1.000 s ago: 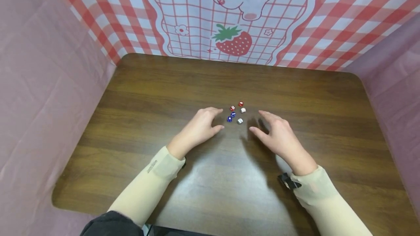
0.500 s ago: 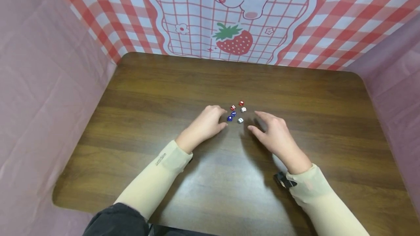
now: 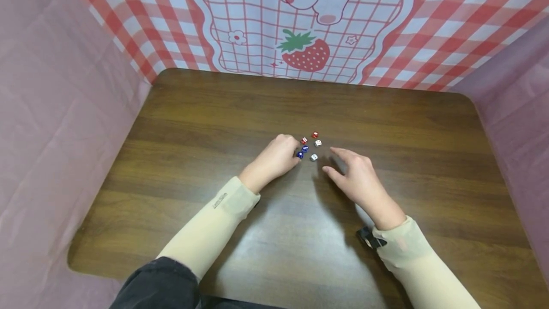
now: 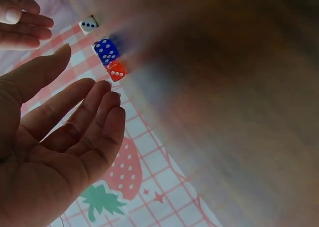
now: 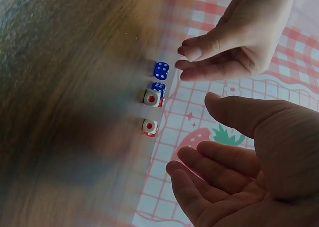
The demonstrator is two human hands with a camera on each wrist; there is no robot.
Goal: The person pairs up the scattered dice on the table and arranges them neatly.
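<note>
A small cluster of dice lies mid-table: two blue, one of them the near blue die [image 3: 299, 155], two red, including a far red die [image 3: 315, 134], and two white, with one white die [image 3: 314, 158] nearest the front. My left hand [image 3: 274, 159] is just left of the blue dice, thumb and fingers parted with nothing between them. In the right wrist view its fingertips stop short of a blue die [image 5: 161, 71]. To the right of the cluster, my right hand [image 3: 358, 175] hovers with relaxed fingers and thumb apart, holding nothing.
The brown wooden table [image 3: 193, 113] has rounded corners. A red-and-white checked cloth with strawberries [image 3: 306, 54] hangs behind it, and pink cloth [image 3: 51, 123] covers the sides. A black strap [image 3: 370, 238] sits at the right sleeve.
My left hand has moved right and slightly away from me, closer to the blue dice. The right hand has shifted a little left. The dice have stayed in place.
</note>
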